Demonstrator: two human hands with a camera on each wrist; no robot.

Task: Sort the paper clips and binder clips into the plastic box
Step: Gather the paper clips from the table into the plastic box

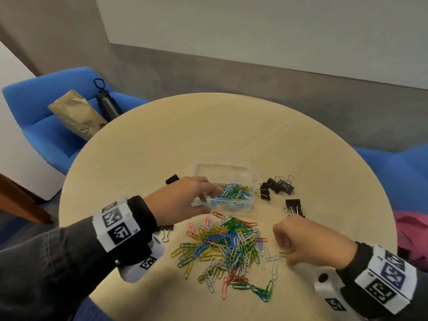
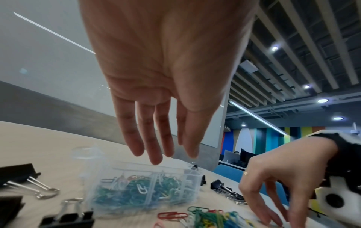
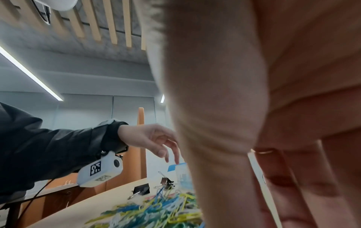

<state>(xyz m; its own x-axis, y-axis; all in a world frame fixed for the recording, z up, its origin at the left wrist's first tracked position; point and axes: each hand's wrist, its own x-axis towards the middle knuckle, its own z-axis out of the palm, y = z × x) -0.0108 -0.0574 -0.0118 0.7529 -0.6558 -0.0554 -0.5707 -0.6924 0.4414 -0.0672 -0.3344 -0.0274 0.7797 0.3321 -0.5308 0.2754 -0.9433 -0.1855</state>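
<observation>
Sorting underway: left hand [image 1: 183,200] hovers slack-fingered over plastic box [image 1: 231,200], right hand [image 1: 308,244] pinches a paper clip [image 1: 283,253] from the worktop [image 1: 231,126], apparently next to carry boxward.

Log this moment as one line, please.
left hand open over plastic box | right hand pinching paper clip at pile | binder clips on table

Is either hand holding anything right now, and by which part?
The left hand holds nothing, fingers straight above the clear plastic box. The right hand seems to pinch one yellow paper clip's end.
</observation>
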